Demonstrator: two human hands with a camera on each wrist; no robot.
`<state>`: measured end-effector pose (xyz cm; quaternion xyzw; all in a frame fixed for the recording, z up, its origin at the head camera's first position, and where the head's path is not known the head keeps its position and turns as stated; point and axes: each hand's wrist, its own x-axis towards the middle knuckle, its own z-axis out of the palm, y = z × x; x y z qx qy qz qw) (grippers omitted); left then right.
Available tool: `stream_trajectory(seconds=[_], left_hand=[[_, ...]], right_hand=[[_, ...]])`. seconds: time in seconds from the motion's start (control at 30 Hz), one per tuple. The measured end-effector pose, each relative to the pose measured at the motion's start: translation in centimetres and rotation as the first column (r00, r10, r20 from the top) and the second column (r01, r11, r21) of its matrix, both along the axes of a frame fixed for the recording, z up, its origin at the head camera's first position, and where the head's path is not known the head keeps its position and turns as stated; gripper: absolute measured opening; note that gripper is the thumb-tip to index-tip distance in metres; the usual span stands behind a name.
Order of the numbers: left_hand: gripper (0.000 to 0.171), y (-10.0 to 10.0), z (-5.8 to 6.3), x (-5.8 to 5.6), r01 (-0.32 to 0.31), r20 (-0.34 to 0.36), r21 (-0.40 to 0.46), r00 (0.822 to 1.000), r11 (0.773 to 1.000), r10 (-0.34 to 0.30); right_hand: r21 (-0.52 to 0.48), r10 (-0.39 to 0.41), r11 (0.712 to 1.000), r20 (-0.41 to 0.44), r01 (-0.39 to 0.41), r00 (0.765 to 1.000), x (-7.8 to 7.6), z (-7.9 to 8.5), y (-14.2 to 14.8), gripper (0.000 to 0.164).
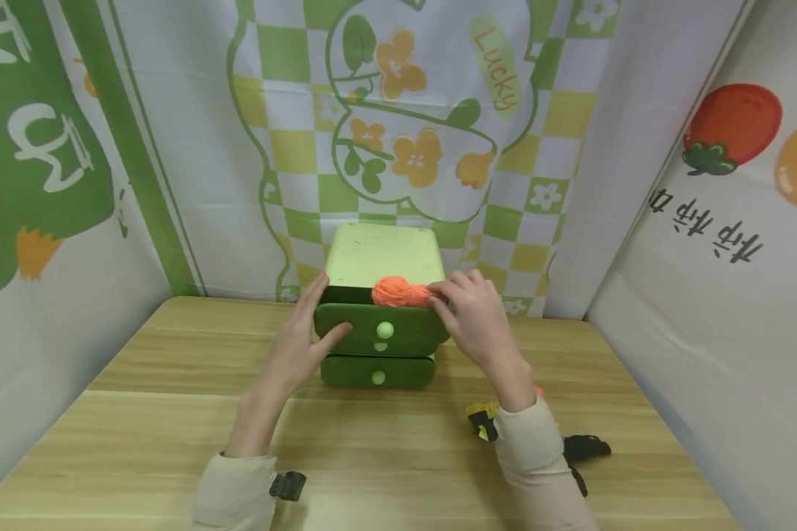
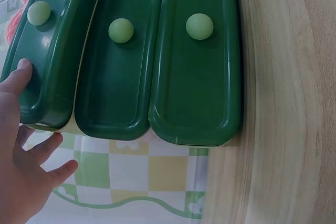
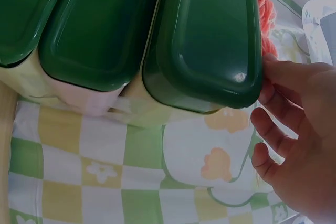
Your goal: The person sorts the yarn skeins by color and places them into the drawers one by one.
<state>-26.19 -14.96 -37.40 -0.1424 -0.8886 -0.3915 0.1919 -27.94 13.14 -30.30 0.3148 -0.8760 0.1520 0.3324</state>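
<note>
A small light-green cabinet (image 1: 385, 251) with dark green drawers stands against the back cloth. Its top drawer (image 1: 413, 329) is pulled out. My left hand (image 1: 294, 352) rests on that drawer's left end, thumb on its front and the other fingers spread along the side. A bundle of orange yarn (image 1: 395, 291) lies at the drawer's opening, above the front edge. My right hand (image 1: 476, 318) pinches the right end of the bundle between thumb and fingers. In the right wrist view, the yarn (image 3: 266, 17) shows behind the drawer front, partly hidden by it.
The middle drawer (image 2: 118, 82) and bottom drawer (image 2: 197, 82) are closed. On the wooden table (image 1: 385, 457), a black-and-yellow item (image 1: 482, 422) and a black bundle (image 1: 586, 448) lie around my right forearm. Patterned cloth walls (image 1: 292, 110) enclose the back and sides.
</note>
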Motion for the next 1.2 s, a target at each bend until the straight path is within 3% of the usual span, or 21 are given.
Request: stream_trajectory(seconds=[0.7, 1.2], left_hand=[[0.087, 0.1, -0.1, 0.1, 0.003, -0.008, 0.009, 1.000, 1.000, -0.002], [0.086, 0.1, -0.2, -0.1, 0.006, -0.013, 0.016, 1.000, 1.000, -0.006]], right_hand=[[0.058, -0.021, 0.998, 0.133, 0.014, 0.991, 0.0, 0.6, -1.7, 0.017], [0.000, -0.059, 0.998, 0.176, 0.060, 0.983, 0.3, 0.8, -3.2, 0.013]])
